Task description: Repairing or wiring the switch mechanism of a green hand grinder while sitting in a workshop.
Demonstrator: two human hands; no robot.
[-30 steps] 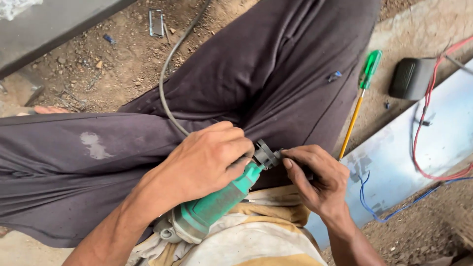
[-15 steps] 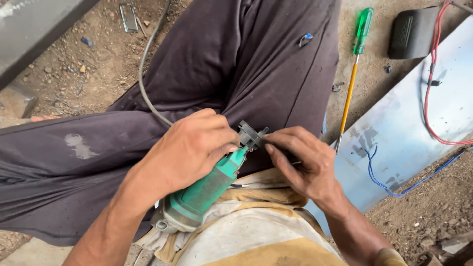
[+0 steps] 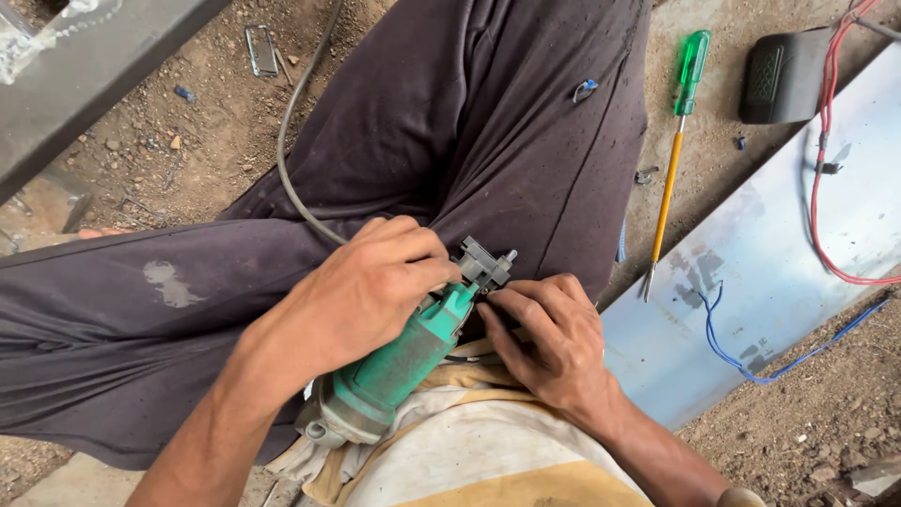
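Green power tool (image 3: pixel 404 361) in left hand (image 3: pixel 361 291) grip, right hand (image 3: pixel 554 338) pinching its grey end, above dirt ground (image 3: pixel 169 122).

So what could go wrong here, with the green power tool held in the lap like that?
The left hand grips the green power tool while the right hand works at its dark end piece; the grey cord is attached, so a live tool could shock or start. It rests over the thigh, so a slip could jab the leg.
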